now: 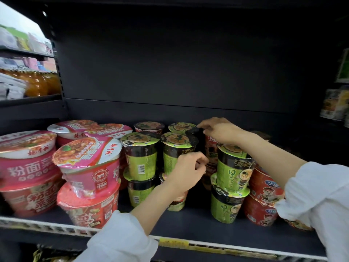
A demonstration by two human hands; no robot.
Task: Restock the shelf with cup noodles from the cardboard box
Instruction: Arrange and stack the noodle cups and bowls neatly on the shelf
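Left hand (186, 172) curls beside a green cup (178, 150), apparently steadying it, while the right hand (220, 129) pinches a dark-lidded cup (209, 148) into the shelf (188, 220) gap.

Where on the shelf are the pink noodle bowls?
In the head view, the pink noodle bowls are stacked at the shelf's left end, directly left of the green cup noodles.

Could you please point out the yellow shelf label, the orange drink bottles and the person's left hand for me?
yellow shelf label (173, 242): head view, middle of label.
orange drink bottles (37, 85): head view, bottle body.
left hand (187, 171): head view, back of hand.
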